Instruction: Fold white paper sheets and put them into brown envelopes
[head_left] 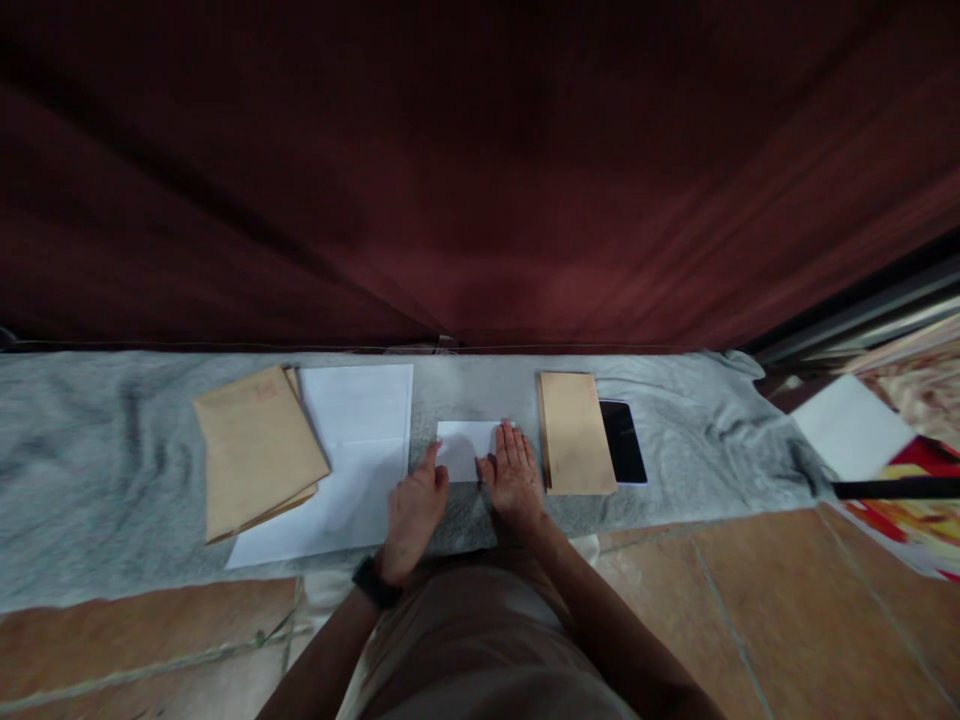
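A folded-looking white sheet of paper (466, 450) lies flat on the grey cloth in front of me. My right hand (514, 480) rests flat over its right end, the fingers stretched out and pointing away from me. At the left edge of the paper is my left hand (417, 508), its index finger stretched to the edge and the thumb a little apart. The other left fingers are curled and partly hidden. A dark watch (377, 583) is on my left wrist.
Left of my hands, brown envelopes (259, 450) overlap larger white sheets (367, 430). On the right, a stack of brown envelopes (576, 435) partly covers a dark-screened phone or tablet (624, 445). A dark red curtain-like cloth (480, 200) rises behind the grey cloth (690, 440).
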